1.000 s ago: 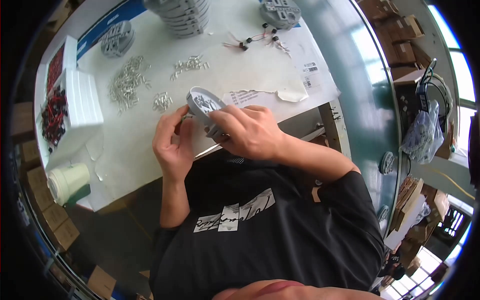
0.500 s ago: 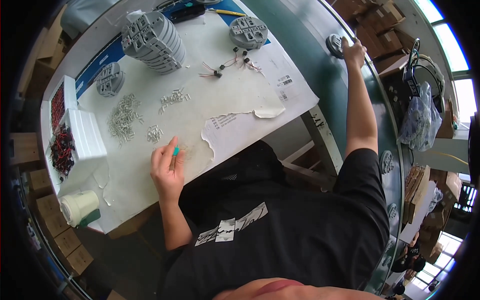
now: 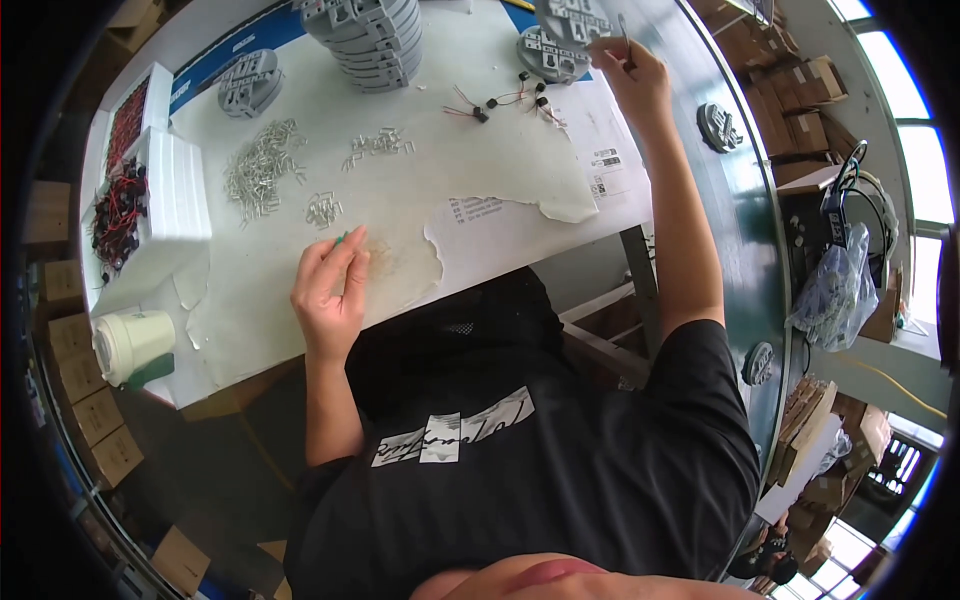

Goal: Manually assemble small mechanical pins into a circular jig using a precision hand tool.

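Grey disc (image 3: 577,20) in right hand (image 3: 636,84), well apart from left hand (image 3: 328,288)

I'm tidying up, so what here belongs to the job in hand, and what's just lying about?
Likely the job's: gray disc in right hand; green piece in left hand; small metal pieces; wired black parts.
Likely lying about: cream cup; cardboard boxes; plastic bag.

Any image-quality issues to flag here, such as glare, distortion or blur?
Head view: the windows at right look blown out; head view: pale glare lies on the green work surface, and its outer edge bows with the fisheye; head view: the grey disc at the top edge looks slightly smeared, perhaps by motion; head view: the corners fall to black.
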Available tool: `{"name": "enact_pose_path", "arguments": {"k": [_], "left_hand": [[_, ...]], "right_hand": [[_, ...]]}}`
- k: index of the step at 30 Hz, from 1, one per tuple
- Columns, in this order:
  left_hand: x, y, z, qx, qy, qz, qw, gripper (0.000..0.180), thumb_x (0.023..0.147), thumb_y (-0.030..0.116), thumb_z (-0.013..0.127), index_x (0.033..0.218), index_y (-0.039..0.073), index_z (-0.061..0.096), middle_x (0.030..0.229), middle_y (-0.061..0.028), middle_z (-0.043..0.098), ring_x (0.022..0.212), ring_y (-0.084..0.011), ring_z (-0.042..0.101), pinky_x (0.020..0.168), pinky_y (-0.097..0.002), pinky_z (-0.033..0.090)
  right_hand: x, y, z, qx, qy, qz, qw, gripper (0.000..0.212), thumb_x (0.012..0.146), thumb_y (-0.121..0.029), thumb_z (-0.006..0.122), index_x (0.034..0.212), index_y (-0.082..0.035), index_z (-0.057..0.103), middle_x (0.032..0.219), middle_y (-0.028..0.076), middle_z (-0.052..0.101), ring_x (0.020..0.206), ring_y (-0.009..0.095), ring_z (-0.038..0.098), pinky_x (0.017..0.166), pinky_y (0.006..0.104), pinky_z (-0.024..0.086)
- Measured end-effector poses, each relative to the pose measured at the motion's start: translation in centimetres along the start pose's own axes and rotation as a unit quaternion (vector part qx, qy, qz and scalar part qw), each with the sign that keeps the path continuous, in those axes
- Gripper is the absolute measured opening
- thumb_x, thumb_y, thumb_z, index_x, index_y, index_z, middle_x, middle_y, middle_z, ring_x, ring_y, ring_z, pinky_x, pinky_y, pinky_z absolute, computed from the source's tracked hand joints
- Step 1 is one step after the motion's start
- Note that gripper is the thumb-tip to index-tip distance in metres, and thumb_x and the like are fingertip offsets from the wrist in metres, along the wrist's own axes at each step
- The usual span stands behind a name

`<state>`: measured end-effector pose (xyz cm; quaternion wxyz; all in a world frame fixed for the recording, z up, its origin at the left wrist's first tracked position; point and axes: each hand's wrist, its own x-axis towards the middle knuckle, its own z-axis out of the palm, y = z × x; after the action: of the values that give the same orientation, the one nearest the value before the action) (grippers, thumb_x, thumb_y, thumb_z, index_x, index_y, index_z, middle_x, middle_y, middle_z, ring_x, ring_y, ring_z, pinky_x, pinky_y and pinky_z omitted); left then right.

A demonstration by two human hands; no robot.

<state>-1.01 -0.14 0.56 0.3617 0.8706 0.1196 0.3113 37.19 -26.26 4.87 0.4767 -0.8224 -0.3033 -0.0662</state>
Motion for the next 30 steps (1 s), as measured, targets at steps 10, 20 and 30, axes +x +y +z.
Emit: {"name": "enact_pose_path", "arguments": {"k": [10,20,30], "left_hand": [[1.6,2.1,1.4,0.042,-0.129,0.101,0.986,0.078,0.073,0.026,0.094,0.145,0.014,0.065,0.124,-0.0099,0.062,0.112,-0.0318,0.061,0.098,-0.0456,0.051],[1.2,2.5,2.1,0.084,-0.100,0.111,0.985,0.080,0.069,0.039,0.095,0.140,0.014,0.068,0.118,-0.0091,0.063,0.108,-0.0306,0.061,0.094,-0.0432,0.052],[6.1,6.6,2.1,0.029,0.031,0.143,0.989,0.042,0.075,0.033,0.092,0.109,0.012,0.081,0.097,-0.0062,0.069,0.088,-0.0276,0.066,0.078,-0.0400,0.055]], "right_hand": [[-9.3,-8.1,5.8,0.001,-0.249,-0.116,0.961,0.015,0.092,-0.003,0.078,0.106,-0.007,0.079,0.098,0.009,0.074,0.080,0.025,0.072,0.070,0.0344,0.057],[-2.9,-2.2,2.8,-0.175,-0.140,-0.142,0.964,0.014,0.092,-0.010,0.078,0.104,-0.005,0.079,0.085,0.008,0.066,0.064,0.021,0.058,0.062,0.0344,0.048],[-10.4,-16.3,5.4,0.058,-0.181,-0.025,0.982,0.018,0.082,-0.006,0.085,0.098,-0.002,0.078,0.068,-0.001,0.062,0.058,0.004,0.047,0.054,0.0238,0.038]]}}
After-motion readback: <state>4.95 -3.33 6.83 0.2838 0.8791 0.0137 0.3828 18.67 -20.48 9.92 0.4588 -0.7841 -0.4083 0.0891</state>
